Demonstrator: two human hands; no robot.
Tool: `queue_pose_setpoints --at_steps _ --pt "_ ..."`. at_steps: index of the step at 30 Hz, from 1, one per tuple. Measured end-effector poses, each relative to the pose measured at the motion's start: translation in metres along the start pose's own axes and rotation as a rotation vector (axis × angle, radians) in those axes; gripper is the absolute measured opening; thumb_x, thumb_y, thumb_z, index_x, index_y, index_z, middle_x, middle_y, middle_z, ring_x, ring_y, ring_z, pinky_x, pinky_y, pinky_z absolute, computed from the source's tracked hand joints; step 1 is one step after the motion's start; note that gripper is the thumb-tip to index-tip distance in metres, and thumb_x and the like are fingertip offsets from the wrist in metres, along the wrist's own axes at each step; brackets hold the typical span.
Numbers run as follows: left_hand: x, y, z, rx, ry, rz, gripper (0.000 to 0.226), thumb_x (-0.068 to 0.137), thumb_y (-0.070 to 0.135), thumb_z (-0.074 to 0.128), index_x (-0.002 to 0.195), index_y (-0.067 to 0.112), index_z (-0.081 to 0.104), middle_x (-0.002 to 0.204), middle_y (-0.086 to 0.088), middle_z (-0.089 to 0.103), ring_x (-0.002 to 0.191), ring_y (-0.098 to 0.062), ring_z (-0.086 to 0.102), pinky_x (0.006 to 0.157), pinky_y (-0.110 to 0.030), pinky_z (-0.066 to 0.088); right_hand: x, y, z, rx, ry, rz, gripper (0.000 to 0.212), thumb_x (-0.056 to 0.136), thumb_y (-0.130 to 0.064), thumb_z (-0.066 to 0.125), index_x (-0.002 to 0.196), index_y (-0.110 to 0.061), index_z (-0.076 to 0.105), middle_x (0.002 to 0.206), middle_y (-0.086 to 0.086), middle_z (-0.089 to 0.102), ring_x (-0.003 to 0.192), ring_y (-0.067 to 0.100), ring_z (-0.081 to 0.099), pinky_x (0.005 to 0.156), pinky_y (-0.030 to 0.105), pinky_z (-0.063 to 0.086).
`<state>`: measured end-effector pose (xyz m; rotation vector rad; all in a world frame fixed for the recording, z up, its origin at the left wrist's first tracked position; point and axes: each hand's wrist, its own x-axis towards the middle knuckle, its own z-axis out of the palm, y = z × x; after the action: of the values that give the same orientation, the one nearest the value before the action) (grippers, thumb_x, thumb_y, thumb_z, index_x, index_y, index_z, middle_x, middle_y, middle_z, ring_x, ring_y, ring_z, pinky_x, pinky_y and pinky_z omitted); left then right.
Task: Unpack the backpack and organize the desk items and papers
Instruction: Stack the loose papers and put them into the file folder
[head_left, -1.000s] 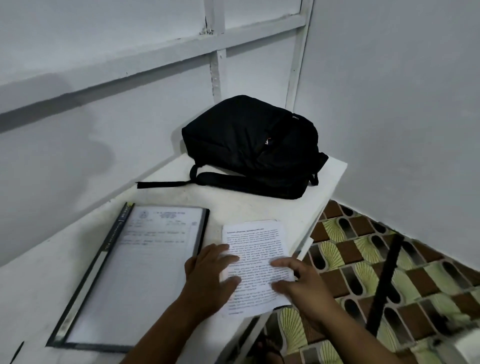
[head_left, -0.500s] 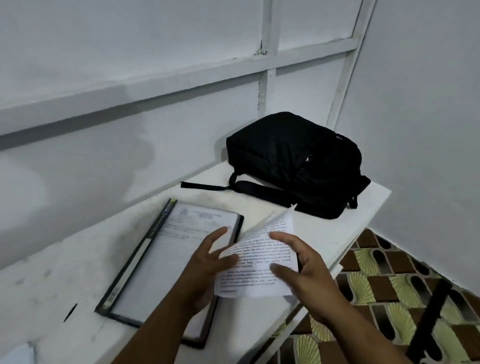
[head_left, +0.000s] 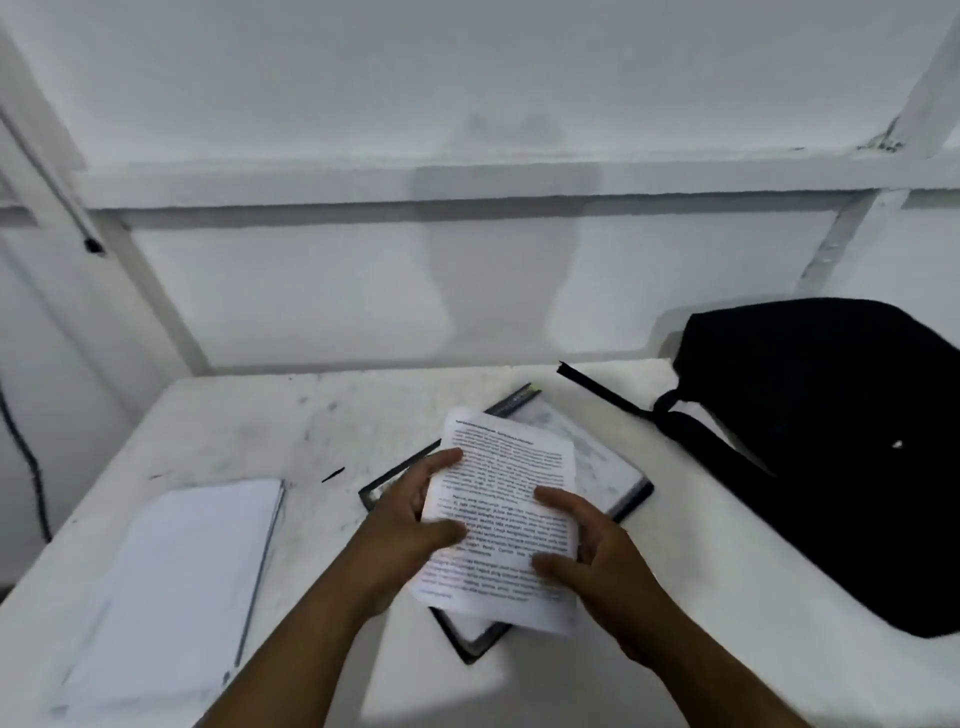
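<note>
A printed paper sheet (head_left: 506, 499) is held above a black-edged clear folder (head_left: 602, 457) lying on the white desk (head_left: 249, 426). My left hand (head_left: 410, 514) grips the sheet's left edge, thumb on top. My right hand (head_left: 597, 551) grips its right edge with thumb and fingers curled over the text. The black backpack (head_left: 826, 447) lies at the desk's right end, its strap (head_left: 608, 395) trailing toward the folder.
A stack of white papers (head_left: 176, 587) sits on the desk's left part. A small dark mark (head_left: 332, 474) lies between that stack and the folder. White wall and shelf framing (head_left: 467, 182) rise behind the desk.
The sheet left the desk near the front edge and now hangs over the folder, held in both hands. The view swung left, bringing the white paper stack into sight.
</note>
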<state>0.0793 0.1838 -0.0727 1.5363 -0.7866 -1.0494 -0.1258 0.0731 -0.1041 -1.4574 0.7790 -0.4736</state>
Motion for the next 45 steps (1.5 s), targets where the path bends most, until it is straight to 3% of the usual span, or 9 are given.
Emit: queue_pose_setpoints --at_steps 5,12,16,21,24,27,31,38,45 --pt "-0.045 -0.008 -0.029 0.180 0.176 0.038 0.068 0.083 -0.005 0.067 0.129 0.044 0.054 0.120 0.025 0.065 0.108 0.000 0.064 0.081 -0.019 0.054 0.012 0.001 0.039 -0.072 -0.136 0.072 0.034 0.099 -0.016 0.056 0.117 -0.044 0.065 0.124 -0.017 0.063 0.101 0.011 0.066 0.072 0.031 0.060" --pt "-0.087 -0.036 -0.097 0.316 0.431 0.072 0.043 0.096 0.019 0.064 0.130 0.044 0.056 0.127 0.038 0.051 0.112 0.028 0.045 0.093 0.001 0.036 0.031 0.002 0.119 -0.172 -0.271 -0.009 0.039 0.094 -0.004 0.058 0.116 -0.036 0.063 0.127 -0.012 0.061 0.110 0.004 0.061 0.082 0.021 0.057" --pt "-0.103 -0.054 -0.155 0.458 0.500 0.028 0.047 0.093 0.018 0.066 0.135 0.038 0.056 0.131 0.030 0.051 0.119 0.013 0.046 0.094 0.003 0.028 0.039 0.003 0.182 -0.313 -0.304 -0.039 0.044 0.088 -0.010 0.064 0.117 -0.043 0.057 0.126 -0.015 0.059 0.105 0.009 0.064 0.085 0.035 0.060" --pt "-0.118 -0.080 -0.228 0.523 0.499 0.047 0.049 0.084 0.018 0.077 0.128 0.032 0.062 0.123 0.026 0.058 0.110 0.019 0.051 0.102 -0.004 0.037 0.042 0.003 0.256 -0.517 -0.242 -0.148 0.041 0.089 -0.018 0.064 0.123 -0.039 0.054 0.123 -0.021 0.056 0.093 0.001 0.060 0.084 0.015 0.050" --pt "-0.120 -0.098 -0.264 0.660 0.471 0.054 0.052 0.083 0.035 0.077 0.131 0.040 0.057 0.124 0.024 0.059 0.108 0.016 0.052 0.095 -0.001 0.034 0.040 0.013 0.289 -0.659 -0.200 -0.179 0.049 0.088 -0.024 0.064 0.134 -0.032 0.049 0.135 -0.013 0.050 0.113 0.005 0.049 0.101 0.019 0.041" --pt "-0.120 -0.115 -0.290 0.870 0.420 0.007 0.056 0.084 0.058 0.061 0.136 0.054 0.041 0.135 0.019 0.048 0.127 -0.010 0.039 0.101 -0.024 0.029 0.032 0.026 0.313 -0.768 -0.133 -0.191 0.056 0.086 -0.029 0.063 0.139 -0.027 0.044 0.140 -0.008 0.045 0.127 0.012 0.040 0.110 0.023 0.031" --pt "-0.123 -0.144 -0.307 0.941 0.395 -0.043 0.096 0.073 0.092 0.025 0.153 0.037 0.027 0.159 0.014 0.026 0.144 -0.018 0.023 0.112 -0.046 0.023 0.019 0.045 0.330 -0.784 0.099 -0.194 0.064 0.084 -0.041 0.058 0.142 -0.018 0.046 0.146 0.002 0.045 0.133 0.022 0.038 0.115 0.033 0.026" --pt "-0.118 -0.154 -0.304 1.031 0.478 -0.019 0.094 0.076 0.082 0.015 0.150 0.028 0.034 0.162 0.007 0.024 0.145 -0.021 0.021 0.113 -0.048 0.025 0.004 0.033 0.354 -0.821 0.088 -0.128 0.068 0.086 -0.058 0.039 0.145 -0.025 0.034 0.149 -0.006 0.039 0.140 0.020 0.026 0.118 0.036 0.024" --pt "-0.115 -0.162 -0.310 1.046 0.483 0.050 0.079 0.083 0.073 0.034 0.142 0.023 0.049 0.152 0.000 0.046 0.137 -0.027 0.040 0.101 -0.054 0.040 0.003 0.012 0.372 -0.555 0.113 -0.051 0.062 0.090 -0.033 0.066 0.143 -0.032 0.033 0.136 -0.016 0.039 0.125 0.003 0.032 0.109 0.021 0.027"
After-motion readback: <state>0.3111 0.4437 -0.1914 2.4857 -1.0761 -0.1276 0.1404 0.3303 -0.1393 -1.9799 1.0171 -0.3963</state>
